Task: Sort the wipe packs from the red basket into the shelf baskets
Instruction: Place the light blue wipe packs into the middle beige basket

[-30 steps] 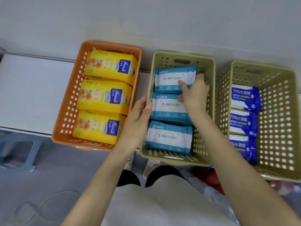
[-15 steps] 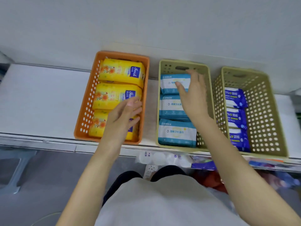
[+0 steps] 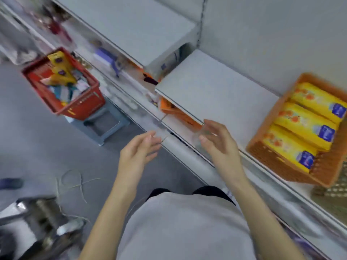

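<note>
The red basket (image 3: 82, 105) stands at the upper left on a grey stool (image 3: 105, 126), holding yellow wipe packs (image 3: 60, 71) and other packs, blurred. At the right an orange shelf basket (image 3: 272, 160) holds three yellow wipe packs (image 3: 300, 126) on the white shelf (image 3: 216, 91). My left hand (image 3: 139, 152) and my right hand (image 3: 219, 143) hang empty in front of the shelf edge, fingers apart, palms facing each other. A corner of a green basket (image 3: 336, 190) shows at the far right.
Lower shelves (image 3: 131, 85) with blurred goods run diagonally between the red basket and my hands. Thin cords (image 3: 75, 182) lie on the grey floor, and a blurred metal object (image 3: 41, 218) sits at the lower left. A dark shoe (image 3: 10, 182) shows at the left edge.
Both hands have left the shelf baskets and come back toward my body, empty. My view has swung left, so the red basket now shows and the green baskets have slid almost out.
</note>
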`<state>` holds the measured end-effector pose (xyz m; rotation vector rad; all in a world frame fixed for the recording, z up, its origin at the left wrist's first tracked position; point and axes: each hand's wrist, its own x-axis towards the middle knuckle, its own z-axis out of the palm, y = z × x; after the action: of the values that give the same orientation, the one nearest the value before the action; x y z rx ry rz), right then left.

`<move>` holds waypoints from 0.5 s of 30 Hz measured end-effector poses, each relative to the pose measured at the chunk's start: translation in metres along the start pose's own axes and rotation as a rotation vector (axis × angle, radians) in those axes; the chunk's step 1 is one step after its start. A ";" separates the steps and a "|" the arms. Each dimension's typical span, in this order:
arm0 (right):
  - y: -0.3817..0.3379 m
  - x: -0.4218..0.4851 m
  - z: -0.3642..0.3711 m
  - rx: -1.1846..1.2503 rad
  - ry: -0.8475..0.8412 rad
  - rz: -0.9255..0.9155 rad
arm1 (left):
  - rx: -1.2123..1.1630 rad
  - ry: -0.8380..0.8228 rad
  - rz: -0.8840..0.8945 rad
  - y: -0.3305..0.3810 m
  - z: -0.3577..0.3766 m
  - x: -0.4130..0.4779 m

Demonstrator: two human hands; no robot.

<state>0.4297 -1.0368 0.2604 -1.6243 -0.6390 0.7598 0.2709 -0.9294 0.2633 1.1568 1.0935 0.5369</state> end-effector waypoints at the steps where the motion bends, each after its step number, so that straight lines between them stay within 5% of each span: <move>1: -0.002 0.007 0.022 -0.014 -0.054 0.004 | -0.009 0.058 0.000 -0.001 -0.021 0.000; 8: -0.007 0.058 0.139 -0.158 -0.446 0.031 | -0.164 0.447 -0.081 -0.020 -0.135 0.008; 15: 0.001 0.152 0.251 -0.321 -0.708 0.029 | -0.301 0.650 -0.255 -0.030 -0.201 0.071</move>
<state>0.3341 -0.7638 0.2099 -1.6366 -1.2932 1.3240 0.1164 -0.7909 0.2062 0.5680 1.6208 0.8723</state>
